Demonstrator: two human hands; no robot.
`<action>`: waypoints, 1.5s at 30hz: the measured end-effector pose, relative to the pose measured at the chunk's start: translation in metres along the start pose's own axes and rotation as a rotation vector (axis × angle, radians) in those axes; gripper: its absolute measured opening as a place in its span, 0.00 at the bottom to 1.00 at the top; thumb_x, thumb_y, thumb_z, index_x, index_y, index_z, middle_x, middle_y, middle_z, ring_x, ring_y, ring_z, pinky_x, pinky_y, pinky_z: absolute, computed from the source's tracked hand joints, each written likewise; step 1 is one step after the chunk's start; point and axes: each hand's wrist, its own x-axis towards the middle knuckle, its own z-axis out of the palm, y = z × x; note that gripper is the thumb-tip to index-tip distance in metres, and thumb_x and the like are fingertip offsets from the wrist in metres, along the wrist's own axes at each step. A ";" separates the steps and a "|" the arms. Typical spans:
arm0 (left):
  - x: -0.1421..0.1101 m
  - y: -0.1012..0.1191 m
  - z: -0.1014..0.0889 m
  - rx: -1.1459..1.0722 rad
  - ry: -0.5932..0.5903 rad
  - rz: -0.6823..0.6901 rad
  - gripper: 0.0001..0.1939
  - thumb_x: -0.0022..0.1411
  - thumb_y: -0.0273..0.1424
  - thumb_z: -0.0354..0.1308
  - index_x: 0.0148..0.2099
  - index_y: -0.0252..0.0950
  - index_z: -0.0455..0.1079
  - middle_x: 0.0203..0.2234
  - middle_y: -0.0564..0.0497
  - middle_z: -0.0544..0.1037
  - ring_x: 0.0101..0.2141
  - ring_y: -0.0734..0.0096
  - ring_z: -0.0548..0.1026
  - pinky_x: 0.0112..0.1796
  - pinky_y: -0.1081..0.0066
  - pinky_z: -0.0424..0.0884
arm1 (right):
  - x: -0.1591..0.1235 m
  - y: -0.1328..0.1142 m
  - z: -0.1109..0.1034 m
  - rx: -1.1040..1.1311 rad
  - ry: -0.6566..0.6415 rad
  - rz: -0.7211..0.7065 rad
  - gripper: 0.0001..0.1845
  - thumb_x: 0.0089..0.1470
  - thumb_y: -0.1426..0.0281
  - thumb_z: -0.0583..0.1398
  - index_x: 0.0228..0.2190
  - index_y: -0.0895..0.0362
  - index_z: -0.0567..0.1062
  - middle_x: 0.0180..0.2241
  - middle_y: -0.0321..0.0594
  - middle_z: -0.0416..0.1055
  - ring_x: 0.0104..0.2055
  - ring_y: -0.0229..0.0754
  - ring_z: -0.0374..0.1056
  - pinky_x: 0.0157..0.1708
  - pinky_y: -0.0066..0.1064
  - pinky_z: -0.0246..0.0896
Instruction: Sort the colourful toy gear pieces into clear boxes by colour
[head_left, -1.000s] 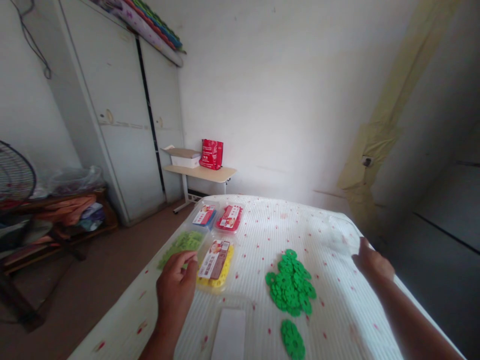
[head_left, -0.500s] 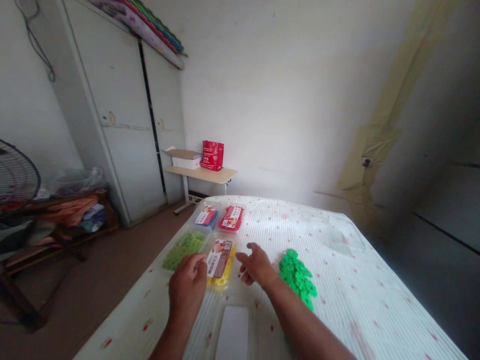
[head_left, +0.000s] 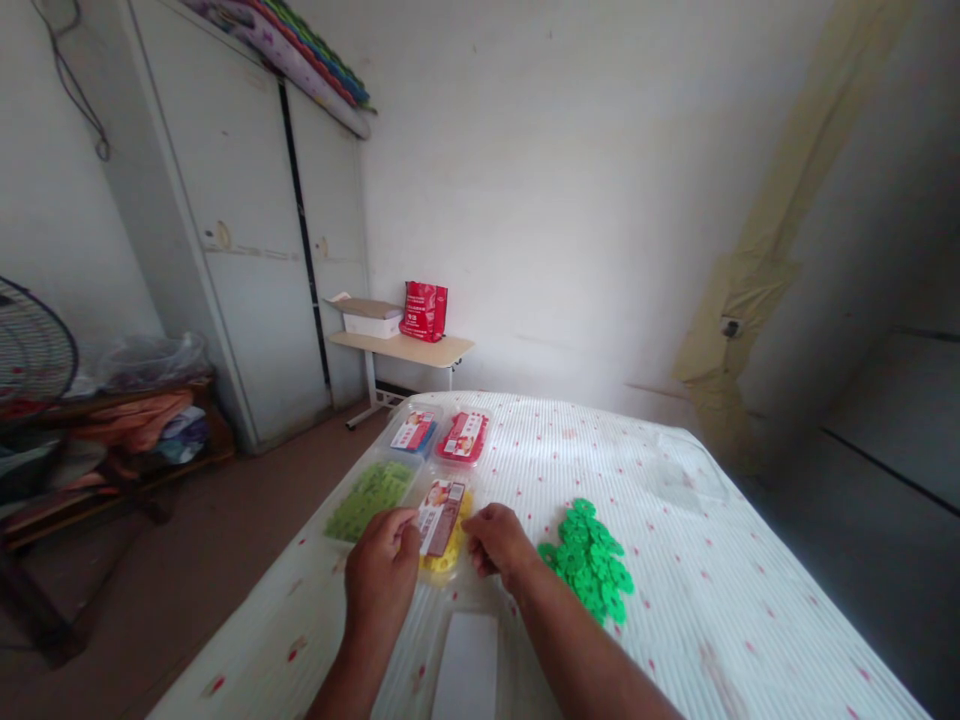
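A clear plastic box (head_left: 442, 562) of yellow pieces, with a printed label on top, lies between my hands. My left hand (head_left: 384, 558) is closed at its left edge, thumb and fingers pressed together. At the opposite edge, my right hand (head_left: 496, 542) has its fingers curled in against the box. Both sets of fingertips are partly hidden. Left of the box lies a container of light green pieces (head_left: 371, 498). A heap of bright green disc pieces (head_left: 591, 560) rests on the cloth to the right of my right hand.
Boxes of blue pieces (head_left: 412, 432) and red pieces (head_left: 463, 437) stand farther back. A white rectangular item (head_left: 469, 660) lies close to me. Clear plastic (head_left: 686, 475) rests at the table's far right. Behind are a small desk (head_left: 420, 348) and a red bag (head_left: 425, 311).
My right hand has moved slightly left and down to the box's edge, its outstretched finger now curled in. My left hand has shifted slightly right. More of the green heap shows.
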 end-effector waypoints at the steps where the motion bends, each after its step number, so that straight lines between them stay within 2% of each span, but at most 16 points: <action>1: 0.000 0.000 0.000 -0.006 0.002 -0.005 0.13 0.52 0.33 0.47 0.32 0.37 0.72 0.30 0.49 0.78 0.30 0.66 0.75 0.33 0.70 0.70 | 0.000 0.000 0.000 0.004 -0.001 0.005 0.07 0.46 0.72 0.58 0.22 0.56 0.62 0.09 0.27 0.61 0.09 0.31 0.55 0.10 0.22 0.49; 10: -0.002 -0.002 0.001 -0.120 0.023 -0.004 0.11 0.53 0.33 0.49 0.33 0.37 0.72 0.31 0.48 0.77 0.32 0.66 0.75 0.36 0.69 0.71 | -0.002 0.002 -0.009 0.107 0.008 0.014 0.07 0.44 0.70 0.57 0.20 0.56 0.63 0.12 0.29 0.61 0.14 0.32 0.58 0.13 0.23 0.51; 15: -0.006 -0.001 0.005 -0.323 0.071 0.046 0.13 0.54 0.35 0.53 0.41 0.37 0.70 0.42 0.45 0.73 0.43 0.64 0.72 0.47 0.65 0.68 | -0.004 0.004 -0.030 0.239 0.002 -0.052 0.08 0.43 0.66 0.57 0.21 0.56 0.62 0.14 0.27 0.60 0.16 0.31 0.58 0.16 0.24 0.54; 18: -0.009 0.003 0.010 -0.531 0.034 -0.034 0.21 0.52 0.37 0.57 0.49 0.37 0.66 0.48 0.44 0.70 0.49 0.61 0.69 0.51 0.61 0.63 | -0.009 0.004 -0.050 0.317 -0.023 -0.098 0.10 0.41 0.64 0.58 0.21 0.56 0.63 0.15 0.28 0.60 0.17 0.31 0.58 0.17 0.23 0.53; 20: -0.011 0.009 0.013 -0.712 -0.086 -0.174 0.27 0.49 0.39 0.60 0.52 0.38 0.64 0.51 0.43 0.68 0.52 0.58 0.66 0.52 0.60 0.62 | -0.013 0.007 -0.064 0.352 -0.035 -0.120 0.10 0.40 0.64 0.59 0.21 0.56 0.63 0.16 0.28 0.61 0.17 0.31 0.58 0.17 0.23 0.52; 22: -0.015 0.017 0.016 -0.936 -0.294 -0.339 0.30 0.49 0.44 0.60 0.54 0.38 0.64 0.55 0.42 0.65 0.55 0.55 0.62 0.50 0.58 0.63 | -0.019 0.011 -0.078 0.386 -0.051 -0.132 0.11 0.40 0.63 0.60 0.21 0.56 0.63 0.15 0.29 0.62 0.17 0.32 0.58 0.17 0.24 0.52; 26: -0.027 0.035 0.026 -1.388 -0.739 -0.590 0.29 0.57 0.51 0.49 0.58 0.46 0.59 0.58 0.46 0.61 0.54 0.57 0.64 0.47 0.55 0.65 | -0.031 0.024 -0.100 0.496 -0.125 -0.158 0.13 0.42 0.62 0.61 0.20 0.57 0.64 0.14 0.31 0.64 0.16 0.32 0.59 0.17 0.24 0.52; 29: -0.037 0.046 0.039 -1.562 -0.862 -0.681 0.25 0.59 0.43 0.51 0.59 0.50 0.57 0.56 0.50 0.65 0.53 0.61 0.66 0.49 0.56 0.62 | -0.042 0.032 -0.107 0.558 -0.161 -0.179 0.14 0.42 0.62 0.62 0.20 0.57 0.63 0.14 0.30 0.64 0.15 0.31 0.58 0.17 0.23 0.51; 31: -0.042 0.050 0.046 -1.630 -0.949 -0.724 0.25 0.59 0.43 0.51 0.57 0.43 0.61 0.53 0.47 0.69 0.52 0.59 0.67 0.50 0.56 0.61 | -0.048 0.035 -0.107 0.582 -0.173 -0.186 0.16 0.42 0.62 0.62 0.19 0.56 0.61 0.14 0.28 0.62 0.15 0.30 0.57 0.17 0.22 0.50; 35: -0.050 0.053 0.054 -1.738 -1.130 -0.805 0.31 0.58 0.49 0.48 0.53 0.31 0.66 0.47 0.38 0.73 0.50 0.50 0.68 0.49 0.52 0.60 | -0.055 0.038 -0.103 0.491 -0.137 -0.187 0.17 0.43 0.58 0.60 0.21 0.54 0.59 0.16 0.28 0.63 0.17 0.31 0.59 0.18 0.23 0.53; 37: -0.052 0.052 0.055 -1.754 -1.130 -0.837 0.31 0.58 0.50 0.47 0.52 0.30 0.67 0.46 0.37 0.74 0.48 0.50 0.70 0.48 0.51 0.61 | -0.058 0.037 -0.104 0.270 -0.064 -0.170 0.16 0.46 0.56 0.57 0.22 0.54 0.59 0.17 0.29 0.63 0.16 0.33 0.59 0.17 0.25 0.54; 39: -0.053 0.053 0.055 -1.720 -1.062 -0.889 0.27 0.59 0.46 0.49 0.52 0.31 0.67 0.44 0.39 0.75 0.45 0.54 0.72 0.47 0.54 0.63 | -0.065 0.032 -0.107 -0.073 0.129 -0.223 0.14 0.47 0.58 0.57 0.23 0.54 0.60 0.16 0.30 0.63 0.16 0.34 0.58 0.17 0.25 0.52; 41: -0.054 0.055 0.056 -1.653 -0.942 -0.936 0.23 0.59 0.41 0.52 0.53 0.33 0.66 0.42 0.42 0.76 0.43 0.58 0.74 0.46 0.58 0.65 | -0.077 0.024 -0.110 -0.391 0.361 -0.373 0.11 0.46 0.61 0.58 0.26 0.54 0.63 0.20 0.34 0.65 0.19 0.35 0.60 0.19 0.26 0.53; 42: -0.054 0.057 0.056 -1.624 -0.876 -0.936 0.23 0.59 0.38 0.53 0.54 0.34 0.65 0.42 0.43 0.77 0.42 0.60 0.74 0.45 0.60 0.66 | -0.085 0.020 -0.110 -0.493 0.426 -0.471 0.10 0.47 0.63 0.58 0.28 0.55 0.64 0.23 0.35 0.67 0.21 0.35 0.61 0.21 0.26 0.54; 43: -0.055 0.060 0.056 -1.604 -0.817 -0.913 0.24 0.58 0.37 0.55 0.56 0.36 0.63 0.42 0.44 0.76 0.42 0.61 0.74 0.45 0.61 0.66 | -0.094 0.016 -0.108 -0.558 0.432 -0.563 0.09 0.48 0.63 0.57 0.30 0.55 0.65 0.26 0.36 0.67 0.23 0.35 0.62 0.23 0.26 0.55; 45: -0.057 0.066 0.056 -1.581 -0.724 -0.826 0.27 0.57 0.35 0.57 0.59 0.42 0.58 0.45 0.47 0.75 0.43 0.62 0.74 0.45 0.63 0.67 | -0.110 0.011 -0.103 -0.631 0.301 -0.698 0.10 0.51 0.61 0.56 0.32 0.55 0.65 0.27 0.36 0.68 0.26 0.36 0.63 0.25 0.26 0.56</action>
